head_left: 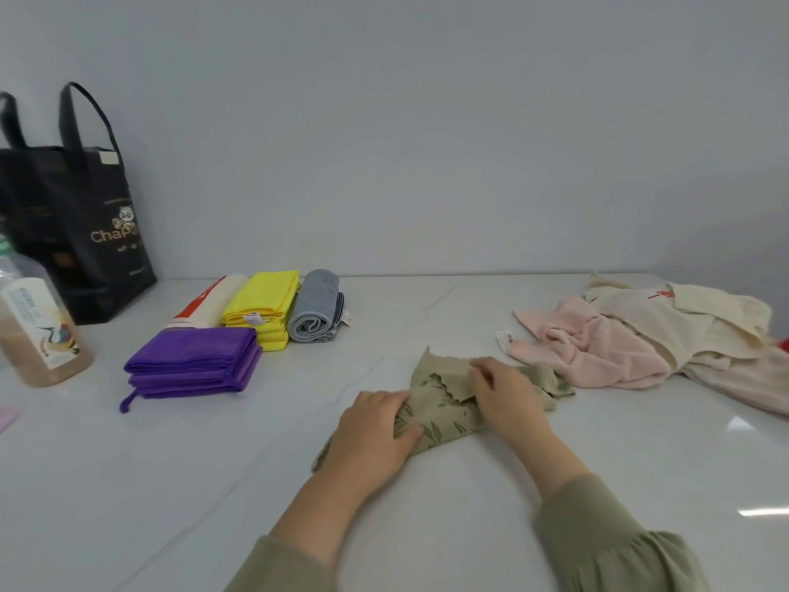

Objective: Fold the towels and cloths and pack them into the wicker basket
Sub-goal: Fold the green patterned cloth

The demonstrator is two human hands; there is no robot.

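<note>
An olive-green cloth with a leaf print (pixel 444 414) lies rumpled on the white table in front of me. My left hand (pixel 375 433) grips its near left part, thumb over the fabric. My right hand (pixel 504 397) pinches a fold near its middle. Folded cloths sit to the left: a purple stack (pixel 194 363), a yellow stack (pixel 264 307), a rolled grey towel (pixel 316 307) and a cream cloth with red print (pixel 213 303). Unfolded pink (pixel 585 348) and cream (pixel 683 320) towels lie heaped at the right. No wicker basket is in view.
A black tote bag (pixel 77 232) stands against the wall at the back left. A clear bottle of brown liquid (pixel 40 335) stands at the left edge. The white marble table (pixel 213 463) runs to the wall.
</note>
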